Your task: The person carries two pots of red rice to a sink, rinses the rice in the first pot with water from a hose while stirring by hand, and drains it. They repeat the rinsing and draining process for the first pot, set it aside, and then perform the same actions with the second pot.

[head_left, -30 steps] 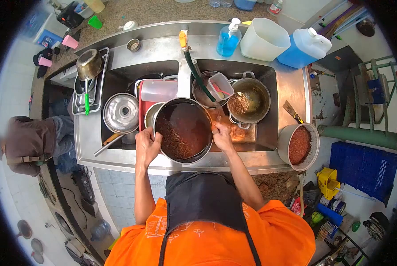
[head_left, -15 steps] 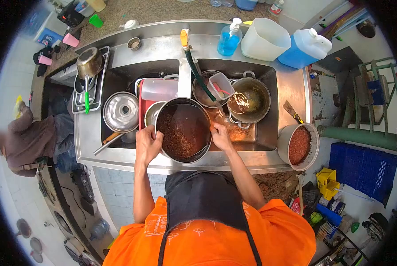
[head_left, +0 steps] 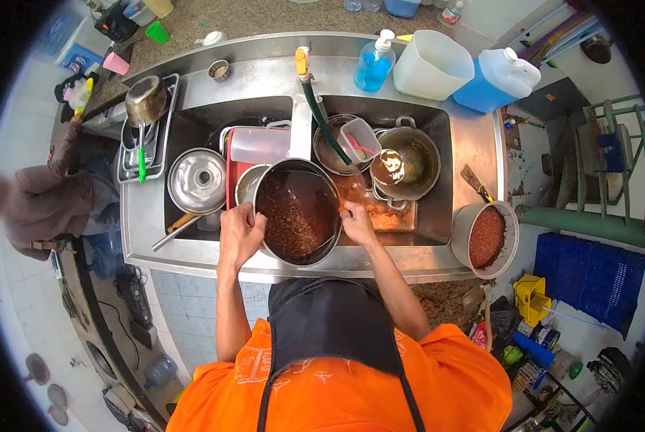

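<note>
A large round pot with dark liquid and brown grains in it is held over the front of the sink. My left hand grips its left rim, fingers closed. My right hand is closed on its right side. Beside it in the right basin, water runs from a green hose near an empty-looking pot and a bowl holding a clear plastic container. In the left basin are a steel lid and a red tray.
On the right counter stand a pot of reddish grains and a scraper. Behind the basins are a blue soap bottle, a white container and a blue jug. Another person is at far left.
The other person at left has raised an arm toward the back counter, with a yellow item at the hand. My hands and the large pot have hardly moved.
</note>
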